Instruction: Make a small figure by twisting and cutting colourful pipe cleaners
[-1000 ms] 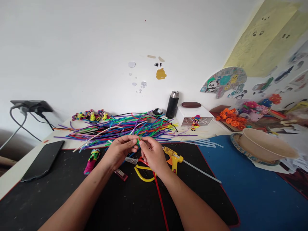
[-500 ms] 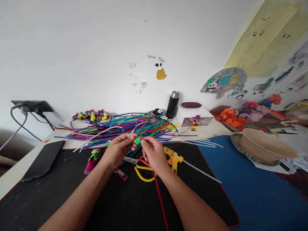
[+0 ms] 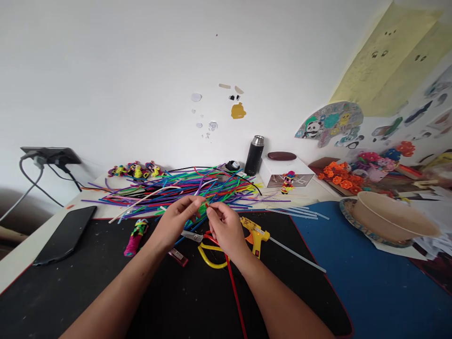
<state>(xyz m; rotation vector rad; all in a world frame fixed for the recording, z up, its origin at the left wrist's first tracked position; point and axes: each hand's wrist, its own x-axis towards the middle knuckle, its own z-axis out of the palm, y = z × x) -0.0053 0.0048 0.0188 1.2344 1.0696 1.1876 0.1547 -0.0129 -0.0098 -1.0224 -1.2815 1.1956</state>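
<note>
Pinching a small green piece [image 3: 202,208], left hand [image 3: 178,219] clamped on it, right hand [image 3: 226,227] beside it, fingers together

Pipe cleaners [image 3: 148,193] and a glue gun [image 3: 256,234] suggest a craft desk.

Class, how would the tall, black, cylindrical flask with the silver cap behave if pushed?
The black flask would probably tip if pushed near its top, being upright and narrow for its height. Once toppled, its round body might roll.
</note>
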